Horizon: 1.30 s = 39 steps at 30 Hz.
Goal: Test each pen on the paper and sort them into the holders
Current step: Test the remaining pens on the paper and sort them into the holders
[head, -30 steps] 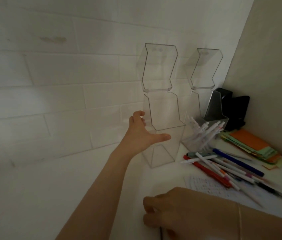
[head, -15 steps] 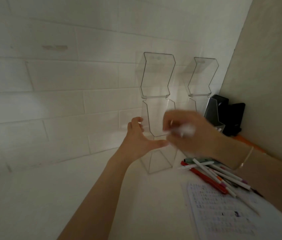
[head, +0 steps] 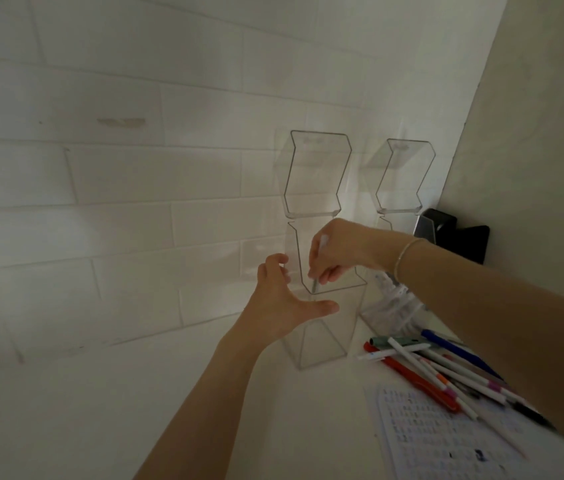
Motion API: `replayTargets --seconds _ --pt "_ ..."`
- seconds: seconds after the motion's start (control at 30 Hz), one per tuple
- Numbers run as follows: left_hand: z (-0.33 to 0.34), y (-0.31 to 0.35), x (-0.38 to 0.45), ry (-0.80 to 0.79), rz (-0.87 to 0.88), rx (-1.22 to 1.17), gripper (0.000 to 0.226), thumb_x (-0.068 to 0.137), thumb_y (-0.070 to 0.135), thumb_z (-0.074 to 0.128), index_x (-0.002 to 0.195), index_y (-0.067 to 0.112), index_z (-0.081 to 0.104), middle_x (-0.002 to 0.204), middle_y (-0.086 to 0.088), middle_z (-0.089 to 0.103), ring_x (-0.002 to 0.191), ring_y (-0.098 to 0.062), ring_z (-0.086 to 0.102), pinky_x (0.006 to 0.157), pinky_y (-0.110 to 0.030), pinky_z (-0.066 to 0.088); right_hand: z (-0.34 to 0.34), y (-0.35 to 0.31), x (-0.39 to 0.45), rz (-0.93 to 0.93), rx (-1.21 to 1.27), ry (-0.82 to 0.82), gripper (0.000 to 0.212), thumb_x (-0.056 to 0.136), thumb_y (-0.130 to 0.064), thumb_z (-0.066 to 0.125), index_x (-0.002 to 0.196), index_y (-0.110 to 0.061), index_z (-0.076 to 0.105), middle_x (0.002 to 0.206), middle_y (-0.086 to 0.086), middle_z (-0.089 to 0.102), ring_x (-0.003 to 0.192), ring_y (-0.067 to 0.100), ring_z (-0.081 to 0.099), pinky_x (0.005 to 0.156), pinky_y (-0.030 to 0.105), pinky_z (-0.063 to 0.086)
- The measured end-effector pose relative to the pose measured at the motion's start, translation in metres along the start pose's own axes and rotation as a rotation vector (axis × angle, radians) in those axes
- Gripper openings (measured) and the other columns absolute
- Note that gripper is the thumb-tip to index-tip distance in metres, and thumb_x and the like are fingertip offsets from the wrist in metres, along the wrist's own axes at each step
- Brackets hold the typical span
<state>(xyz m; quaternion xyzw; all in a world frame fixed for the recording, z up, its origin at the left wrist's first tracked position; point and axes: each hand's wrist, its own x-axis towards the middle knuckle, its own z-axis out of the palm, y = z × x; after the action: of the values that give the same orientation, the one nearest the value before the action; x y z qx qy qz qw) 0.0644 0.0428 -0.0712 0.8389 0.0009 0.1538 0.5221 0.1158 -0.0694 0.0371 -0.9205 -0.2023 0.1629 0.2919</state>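
White tiled wall, white counter. Right hand (head: 337,251), off the paper (head: 446,441) a second ago, is now pinching a white pen (head: 319,263) into the clear holder (head: 325,306); left hand (head: 285,303), spread, is bracing the holder. Loose pens (head: 439,368) are waiting beside the holder.

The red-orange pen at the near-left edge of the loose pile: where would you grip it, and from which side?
Judging by its pose, pinch the red-orange pen at its upper-left end, coming from above on the left. That end lies bare on the white table; white pens cross its middle, and its lower end sits by the paper.
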Motion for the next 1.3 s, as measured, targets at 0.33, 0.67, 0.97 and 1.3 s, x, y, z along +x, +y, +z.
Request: replayTargets --seconds 0.33,0.67,0.97,1.3 --pt "-0.001 0.002 0.001 -0.021 -0.018 0.026 0.111 0.055 0.049 0.084 0.14 0.021 0.018 0.138 0.001 0.029 0.124 -0.011 0.04 0.089 -0.021 0.035 0.023 0.009 0.002 0.087 -0.114 -0.12 0.018 0.089 -0.017 0.057 0.096 -0.005 0.069 0.086 0.007 0.069 0.087 0.02 0.065 0.09 0.032 0.054" --pt "-0.003 0.036 -0.016 -0.203 -0.281 0.681 0.111 0.073 0.077 0.044 0.144 0.001 0.007 0.148 -0.016 0.022 0.13 -0.031 0.036 0.105 -0.047 0.033 -0.033 0.042 -0.068 -0.245 0.024 0.736 0.028 0.088 -0.017 0.052 0.077 0.006 0.064 0.073 0.022 0.067 0.052 0.011 0.057 0.059 0.029 0.053" --pt "0.018 0.063 -0.036 -0.608 -0.073 0.741 0.044 0.089 0.046 0.052 0.084 0.006 0.07 0.082 0.0 0.072 0.08 -0.014 0.066 0.083 -0.03 0.05 0.021 0.169 -0.097 0.207 -0.579 0.152 0.018 0.092 -0.029 0.051 0.085 -0.012 0.056 0.089 0.006 0.059 0.073 0.019 0.054 0.055 0.027 0.04" --pt "0.072 0.041 -0.046 -0.631 0.137 0.645 0.019 0.091 0.028 0.051 0.088 0.017 0.066 0.084 0.005 0.067 0.082 -0.013 0.064 0.082 -0.032 0.052 0.046 0.193 -0.1 0.128 -0.377 0.404 0.018 0.091 -0.031 0.054 0.089 -0.013 0.056 0.094 0.005 0.052 0.082 0.021 0.055 0.07 0.031 0.046"
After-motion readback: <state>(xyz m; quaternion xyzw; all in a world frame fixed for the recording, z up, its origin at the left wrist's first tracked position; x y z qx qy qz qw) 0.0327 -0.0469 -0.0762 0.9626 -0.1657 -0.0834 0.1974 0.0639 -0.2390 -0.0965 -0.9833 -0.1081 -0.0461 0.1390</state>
